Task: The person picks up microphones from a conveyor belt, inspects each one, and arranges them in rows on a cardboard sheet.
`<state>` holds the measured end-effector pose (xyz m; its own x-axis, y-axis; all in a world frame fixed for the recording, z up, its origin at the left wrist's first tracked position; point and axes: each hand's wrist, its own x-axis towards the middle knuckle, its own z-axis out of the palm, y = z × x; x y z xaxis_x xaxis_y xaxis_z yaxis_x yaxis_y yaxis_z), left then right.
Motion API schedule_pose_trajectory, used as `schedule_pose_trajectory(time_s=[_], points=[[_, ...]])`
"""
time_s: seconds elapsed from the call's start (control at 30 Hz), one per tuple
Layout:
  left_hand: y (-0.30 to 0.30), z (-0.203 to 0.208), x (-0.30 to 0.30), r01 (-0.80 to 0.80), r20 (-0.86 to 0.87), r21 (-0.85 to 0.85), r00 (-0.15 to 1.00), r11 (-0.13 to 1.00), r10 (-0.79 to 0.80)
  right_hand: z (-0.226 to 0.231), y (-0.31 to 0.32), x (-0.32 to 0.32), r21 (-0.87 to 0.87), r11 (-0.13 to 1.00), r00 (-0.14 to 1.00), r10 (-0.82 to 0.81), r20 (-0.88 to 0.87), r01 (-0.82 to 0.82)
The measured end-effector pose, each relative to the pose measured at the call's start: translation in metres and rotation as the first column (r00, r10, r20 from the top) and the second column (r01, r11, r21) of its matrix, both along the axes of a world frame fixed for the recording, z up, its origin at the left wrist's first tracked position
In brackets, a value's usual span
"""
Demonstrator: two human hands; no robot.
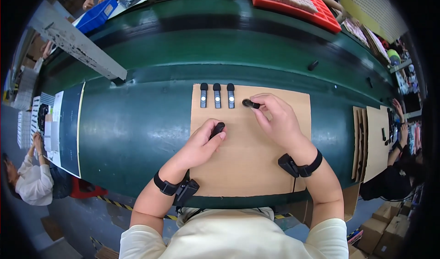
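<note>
Three small clip-on microphones [217, 96] with dark grey bodies, black foam tops and a bright round spot lie side by side on a brown cardboard sheet [256, 167]. To their right, my right hand [278, 117] pinches a small black piece [249, 103] with a rounded end between thumb and fingertips. Lower and to the left, my left hand [201, 142] is closed around a black oblong piece [217, 129], its thumb along one side. Fingers hide part of both pieces, so their exact kind is unclear. Each wrist wears a black strap with a box-shaped device.
The cardboard lies on a long green table [137, 135]. A metal post [82, 43] rises at the left, beside a dark printed board [68, 126]. Stacked cardboard pieces [373, 142] stand right. Loose black pieces [313, 65] and a red tray [293, 4] lie beyond. Co-workers sit around.
</note>
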<state>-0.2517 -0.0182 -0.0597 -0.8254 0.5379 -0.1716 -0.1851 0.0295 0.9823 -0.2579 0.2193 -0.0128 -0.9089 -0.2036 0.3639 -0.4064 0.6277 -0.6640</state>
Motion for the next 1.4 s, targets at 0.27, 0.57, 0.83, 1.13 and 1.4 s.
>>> schedule_pose_trajectory(time_s=[0.27, 0.57, 0.83, 1.13, 1.4], points=[[-0.006, 0.008, -0.004, 0.036, 0.038, -0.052, 0.999, 0.998, -0.034, -0.02, -0.012, -0.006, 0.421, 0.9, 0.98, 0.171, -0.1, -0.114], [-0.007, 0.001, 0.002, 0.046, -0.17, -0.12, 0.983, 0.992, -0.067, -0.022, -0.015, -0.023, 0.404, 0.912, 0.99, 0.112, -0.087, -0.068], [-0.005, 0.003, 0.002, 0.051, -0.35, -0.184, 0.93, 0.982, -0.114, 0.014, -0.035, 0.014, 0.015, 0.999, 0.973, 0.038, 0.227, -0.043], [-0.013, 0.03, 0.012, -0.042, -0.158, -0.002, 0.987, 0.999, 0.041, -0.011, -0.035, 0.04, -0.218, 0.966, 0.967, 0.182, 0.179, -0.142], [-0.022, 0.033, 0.011, -0.107, -0.425, -0.121, 0.904, 0.987, 0.046, -0.012, -0.032, 0.05, -0.547, 0.837, 0.933, 0.212, 0.29, -0.019]])
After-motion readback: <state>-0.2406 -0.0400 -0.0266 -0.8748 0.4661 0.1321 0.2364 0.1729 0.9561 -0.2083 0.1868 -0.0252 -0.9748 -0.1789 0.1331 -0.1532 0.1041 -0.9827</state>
